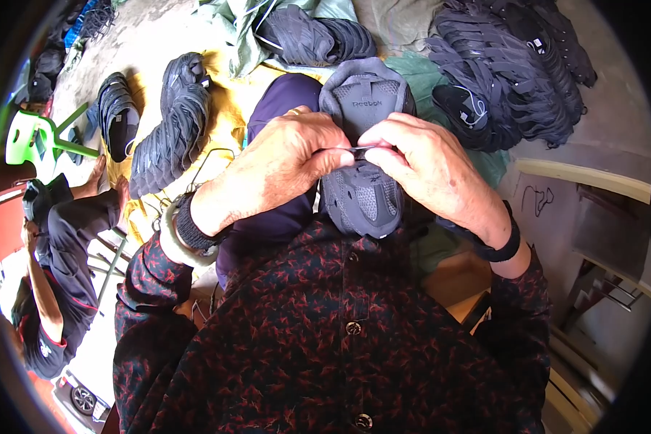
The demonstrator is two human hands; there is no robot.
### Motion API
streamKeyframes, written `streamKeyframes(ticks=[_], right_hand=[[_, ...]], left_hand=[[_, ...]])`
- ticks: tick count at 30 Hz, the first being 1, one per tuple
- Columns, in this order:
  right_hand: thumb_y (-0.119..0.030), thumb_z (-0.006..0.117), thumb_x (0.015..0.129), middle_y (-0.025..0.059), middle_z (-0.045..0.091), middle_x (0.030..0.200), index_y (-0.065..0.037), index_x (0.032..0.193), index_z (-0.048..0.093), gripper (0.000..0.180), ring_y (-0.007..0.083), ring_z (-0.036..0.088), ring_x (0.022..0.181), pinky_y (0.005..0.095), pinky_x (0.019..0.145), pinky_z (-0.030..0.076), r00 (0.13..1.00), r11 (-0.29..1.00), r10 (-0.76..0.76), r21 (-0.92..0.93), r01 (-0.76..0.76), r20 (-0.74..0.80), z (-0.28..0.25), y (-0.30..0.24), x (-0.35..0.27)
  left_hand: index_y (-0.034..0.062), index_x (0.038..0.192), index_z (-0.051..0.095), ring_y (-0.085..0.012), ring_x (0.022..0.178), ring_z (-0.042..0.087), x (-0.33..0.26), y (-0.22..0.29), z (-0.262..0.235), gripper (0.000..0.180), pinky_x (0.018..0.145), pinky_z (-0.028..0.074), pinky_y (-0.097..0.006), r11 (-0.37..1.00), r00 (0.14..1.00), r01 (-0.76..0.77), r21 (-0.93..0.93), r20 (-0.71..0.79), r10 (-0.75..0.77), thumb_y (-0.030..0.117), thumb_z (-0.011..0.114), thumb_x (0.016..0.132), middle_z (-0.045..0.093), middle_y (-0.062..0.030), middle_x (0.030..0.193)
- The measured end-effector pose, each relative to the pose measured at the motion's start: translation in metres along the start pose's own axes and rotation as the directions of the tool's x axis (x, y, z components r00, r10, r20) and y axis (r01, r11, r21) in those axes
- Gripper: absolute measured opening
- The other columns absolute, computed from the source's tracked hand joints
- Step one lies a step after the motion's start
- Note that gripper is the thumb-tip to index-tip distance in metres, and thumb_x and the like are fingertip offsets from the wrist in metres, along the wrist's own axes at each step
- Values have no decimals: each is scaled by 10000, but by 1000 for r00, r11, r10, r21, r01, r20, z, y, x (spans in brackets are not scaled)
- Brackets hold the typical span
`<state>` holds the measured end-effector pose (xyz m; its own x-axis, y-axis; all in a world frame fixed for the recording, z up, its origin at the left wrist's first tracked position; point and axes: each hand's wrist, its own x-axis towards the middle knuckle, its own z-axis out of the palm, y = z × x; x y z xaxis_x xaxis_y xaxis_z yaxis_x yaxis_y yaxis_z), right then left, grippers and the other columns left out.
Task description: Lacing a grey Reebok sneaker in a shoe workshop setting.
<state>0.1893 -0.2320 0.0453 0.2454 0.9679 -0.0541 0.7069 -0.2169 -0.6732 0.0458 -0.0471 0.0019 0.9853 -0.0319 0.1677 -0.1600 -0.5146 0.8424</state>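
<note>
Both hands meet over our lap, and we take them from left to right. Our left hand [282, 163] is closed in a pinch, thumb and fingers gripping one end of a thin dark lace [358, 149] stretched across the dark grey mesh shoe upper [365, 155]. That upper stands on end between our knees, its padded tongue pointing away from us and its toe end down toward our dark red-patterned button shirt [325, 340]. Our right hand [423, 166] is closed too, its fingertips pinching the other end of the same lace, so the two hands nearly touch at the middle of the upper.

Farther left, a person in dark clothes [54, 253] sits on the floor, near a light green plastic stool [32, 137]. Between that person and us, several dark grey shoe uppers [170, 123] lie on a yellow cloth [228, 108]. Beyond our hands sits another small stack of uppers [315, 36] on a pale green sheet. At the far right, a large heap of dark uppers [510, 69] rests on the concrete floor, well apart from our right hand.
</note>
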Motion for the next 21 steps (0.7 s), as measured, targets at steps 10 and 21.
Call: streamKeyframes(ticks=[10,21], right_hand=[[-165,609,953,145,592,852,-26,932,618,141,370,633,818,461,725,509,997,998,42,-39,-40,58,13,6,-6],[-45,664,914,102,567,798,3,963,641,73,229,568,659,354,614,463,995,995,93,38,-92,-22,25,9,-10]], left_hand=[[-15,986,661,-256,834,647,-12,2,4,117,764,518,-350,993,992,113,-35,-60,-115,99,633,986,671,-112,933],[5,1020,626,-400,773,640,-22,-6,28,241,707,500,-440,857,888,456,-238,175,-424,243,589,1026,625,-209,796]])
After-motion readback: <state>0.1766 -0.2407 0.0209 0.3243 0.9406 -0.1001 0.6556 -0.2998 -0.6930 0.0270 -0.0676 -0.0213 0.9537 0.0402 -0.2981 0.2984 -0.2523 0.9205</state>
